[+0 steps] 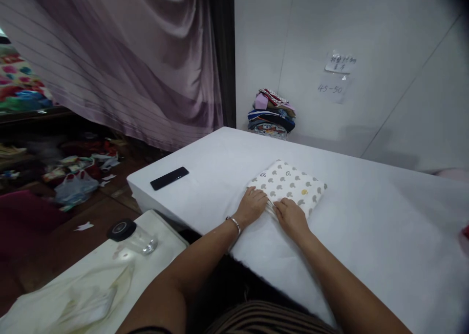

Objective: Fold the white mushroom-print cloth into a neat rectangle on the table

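Cloth (289, 182), folded square, white with grey print, lies mid-frame on the white table (366, 217). We rest our left hand (252, 206) on its lower left corner, fingers flat and together; our right hand (291, 216) curls at its lower edge, and we cannot tell whether it grips.
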A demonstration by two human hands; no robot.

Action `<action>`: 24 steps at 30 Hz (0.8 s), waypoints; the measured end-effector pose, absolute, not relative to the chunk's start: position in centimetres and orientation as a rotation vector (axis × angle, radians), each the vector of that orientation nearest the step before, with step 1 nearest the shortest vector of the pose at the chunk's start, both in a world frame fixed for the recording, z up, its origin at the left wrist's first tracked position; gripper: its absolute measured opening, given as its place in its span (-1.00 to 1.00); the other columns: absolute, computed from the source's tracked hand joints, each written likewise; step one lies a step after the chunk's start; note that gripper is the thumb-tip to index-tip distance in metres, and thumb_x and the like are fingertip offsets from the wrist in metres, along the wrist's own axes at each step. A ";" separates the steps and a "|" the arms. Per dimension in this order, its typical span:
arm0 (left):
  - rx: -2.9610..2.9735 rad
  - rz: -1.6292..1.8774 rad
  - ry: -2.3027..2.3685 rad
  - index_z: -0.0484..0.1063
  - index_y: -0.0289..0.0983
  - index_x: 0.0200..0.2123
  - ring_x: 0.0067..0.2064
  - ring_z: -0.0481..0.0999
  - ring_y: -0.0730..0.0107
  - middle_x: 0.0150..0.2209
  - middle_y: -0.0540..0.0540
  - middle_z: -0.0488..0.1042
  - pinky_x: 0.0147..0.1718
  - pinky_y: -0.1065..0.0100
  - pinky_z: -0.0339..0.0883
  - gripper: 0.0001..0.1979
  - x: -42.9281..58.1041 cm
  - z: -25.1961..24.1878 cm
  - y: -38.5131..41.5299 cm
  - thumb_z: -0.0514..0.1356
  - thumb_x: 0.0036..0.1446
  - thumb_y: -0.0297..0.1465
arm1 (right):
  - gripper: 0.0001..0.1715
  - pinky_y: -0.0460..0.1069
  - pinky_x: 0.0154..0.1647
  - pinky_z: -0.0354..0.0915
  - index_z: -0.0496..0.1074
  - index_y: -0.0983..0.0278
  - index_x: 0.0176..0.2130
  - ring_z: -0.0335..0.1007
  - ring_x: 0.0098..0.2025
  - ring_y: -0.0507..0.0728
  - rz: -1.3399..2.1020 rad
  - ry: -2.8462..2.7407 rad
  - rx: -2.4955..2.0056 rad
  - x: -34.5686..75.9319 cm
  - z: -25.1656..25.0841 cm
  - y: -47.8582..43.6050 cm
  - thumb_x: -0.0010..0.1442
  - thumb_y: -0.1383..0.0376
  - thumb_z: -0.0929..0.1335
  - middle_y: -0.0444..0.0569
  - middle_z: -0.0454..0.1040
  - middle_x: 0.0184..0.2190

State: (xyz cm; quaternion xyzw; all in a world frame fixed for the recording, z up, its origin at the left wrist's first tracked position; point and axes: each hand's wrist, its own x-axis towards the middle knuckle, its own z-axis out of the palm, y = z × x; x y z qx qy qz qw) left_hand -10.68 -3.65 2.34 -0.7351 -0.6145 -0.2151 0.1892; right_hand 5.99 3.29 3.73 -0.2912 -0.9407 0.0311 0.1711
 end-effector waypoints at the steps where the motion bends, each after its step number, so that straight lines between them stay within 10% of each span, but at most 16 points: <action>1: -2.073 -0.600 -1.743 0.38 -0.23 -0.26 -0.06 0.42 0.36 -0.23 -0.05 0.50 0.12 0.12 0.09 -0.84 -10.7 2.3 -3.6 0.02 0.18 -0.51 | -0.71 -0.03 -0.30 0.14 0.46 0.20 -0.21 0.29 -0.24 0.13 0.080 -2.679 -0.822 6.0 3.7 3.3 0.31 0.25 0.18 0.00 0.41 -0.32; 24: -2.014 -0.545 -1.875 0.35 -0.23 -0.25 -0.24 0.47 0.33 -0.37 -0.05 0.47 0.08 0.12 0.11 -0.80 -11.1 2.0 -2.5 0.03 0.08 -0.56 | -0.35 -0.02 -0.24 0.20 0.26 0.17 0.16 0.28 -0.23 0.15 0.007 -2.747 -0.657 6.6 3.8 2.9 0.13 0.53 0.14 0.02 0.41 -0.24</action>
